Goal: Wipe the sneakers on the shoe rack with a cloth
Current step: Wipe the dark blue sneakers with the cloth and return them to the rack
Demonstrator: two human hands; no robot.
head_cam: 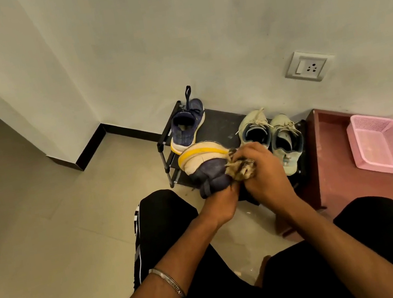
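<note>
My left hand (221,204) grips a navy sneaker (206,166) from below, holding it tipped so its white and yellow sole faces up, just in front of the black shoe rack (217,124). My right hand (262,166) holds a crumpled brown patterned cloth (241,168) pressed against the sneaker's right side. The matching navy sneaker (188,127) stands on the rack's left end. A pair of pale grey-green sneakers (269,134) sits on the rack's right end, beyond my right hand.
A reddish-brown low cabinet (336,167) stands right of the rack, carrying a pink plastic basket (381,143) and clutter. A wall socket (309,66) is above. My knees in black trousers (164,211) frame the tiled floor (47,226).
</note>
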